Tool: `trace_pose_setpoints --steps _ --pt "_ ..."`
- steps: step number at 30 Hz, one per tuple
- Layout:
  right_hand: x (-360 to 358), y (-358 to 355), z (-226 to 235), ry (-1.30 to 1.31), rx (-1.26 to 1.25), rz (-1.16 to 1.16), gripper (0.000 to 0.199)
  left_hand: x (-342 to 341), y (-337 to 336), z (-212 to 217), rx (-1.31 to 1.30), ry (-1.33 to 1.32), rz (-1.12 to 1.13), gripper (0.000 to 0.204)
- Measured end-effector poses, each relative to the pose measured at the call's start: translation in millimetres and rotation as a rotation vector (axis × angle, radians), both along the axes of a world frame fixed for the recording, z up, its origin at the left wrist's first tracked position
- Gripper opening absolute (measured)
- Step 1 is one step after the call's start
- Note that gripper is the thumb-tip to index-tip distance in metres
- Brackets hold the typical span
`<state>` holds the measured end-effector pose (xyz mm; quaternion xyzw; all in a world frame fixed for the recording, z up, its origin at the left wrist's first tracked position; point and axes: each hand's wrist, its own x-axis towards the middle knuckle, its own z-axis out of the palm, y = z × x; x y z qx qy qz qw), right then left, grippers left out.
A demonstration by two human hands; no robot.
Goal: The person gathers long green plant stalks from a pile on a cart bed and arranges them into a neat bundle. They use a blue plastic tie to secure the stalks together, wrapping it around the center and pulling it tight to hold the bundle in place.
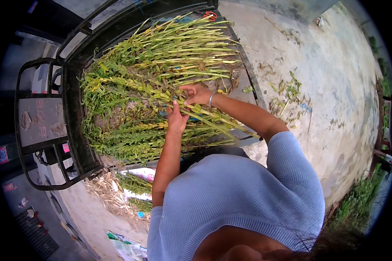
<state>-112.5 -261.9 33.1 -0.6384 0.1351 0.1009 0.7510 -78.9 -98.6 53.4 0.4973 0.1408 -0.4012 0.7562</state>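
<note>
Because the green stalks (pixel 183 45) are spread roughly parallel on the cart bed (pixel 74 108), presumably against tangling, podded stems (pixel 162 93) are gripped above it by the left hand (pixel 177 119), probably for steadiness, and loosely pinched just beside by the right hand (pixel 198 94).

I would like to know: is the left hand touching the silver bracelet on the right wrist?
Apart. The head view shows it plainly: the left hand is to the left of the silver bracelet, with green stalks visible in between.
</note>
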Motion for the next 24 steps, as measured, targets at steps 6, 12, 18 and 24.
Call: trace_pose_setpoints --steps 6,12,18,24 --pt "1 6 -4 0.044 -0.26 0.072 0.075 -4 8 -9 -0.001 0.12 0.044 0.04" --pt "0 8 -1 -0.054 -0.303 0.15 0.072 -5 14 -8 -0.098 0.275 0.024 0.04" --pt "11 -3 -24 -0.046 0.086 0.043 0.05 0 21 -2 -0.244 0.346 -0.122 0.038" --pt "-5 -22 19 0.06 -0.154 0.075 0.067 -3 27 -9 -0.13 0.245 -0.063 0.035"
